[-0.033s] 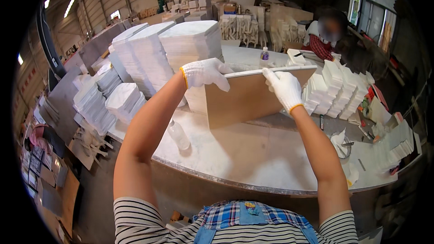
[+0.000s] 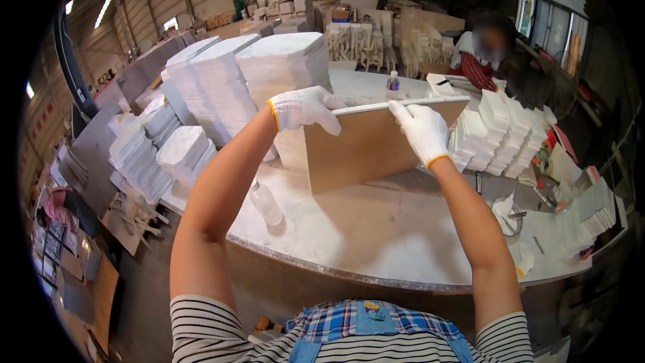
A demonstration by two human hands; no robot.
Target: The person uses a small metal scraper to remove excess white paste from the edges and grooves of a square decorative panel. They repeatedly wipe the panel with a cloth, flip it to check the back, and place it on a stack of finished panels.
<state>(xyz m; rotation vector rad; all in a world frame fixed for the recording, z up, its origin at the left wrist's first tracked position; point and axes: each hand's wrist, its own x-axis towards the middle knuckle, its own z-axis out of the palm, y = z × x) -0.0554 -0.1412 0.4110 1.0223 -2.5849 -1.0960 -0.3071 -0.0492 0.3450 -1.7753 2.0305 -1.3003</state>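
A flat panel (image 2: 363, 151), with a tan face toward me and a white top edge, is held on edge above the white table (image 2: 316, 242). My left hand (image 2: 306, 109), in a white knit glove with a yellow cuff, grips its upper left corner. Farther right along the same top edge, my gloved right hand (image 2: 422, 131) is closed on the panel, thumb on the near side. The panel's far face is hidden. Below my left forearm a clear plastic bottle (image 2: 266, 203) stands on the table.
Tall stacks of white slabs (image 2: 282, 57) rise behind my left hand, with lower stacks (image 2: 187, 151) farther left. White pieces (image 2: 500, 128) are piled at right, near a cup (image 2: 507, 218) holding tools. A small bottle (image 2: 393, 82) stands behind the panel. Another person (image 2: 474, 67) works at far right.
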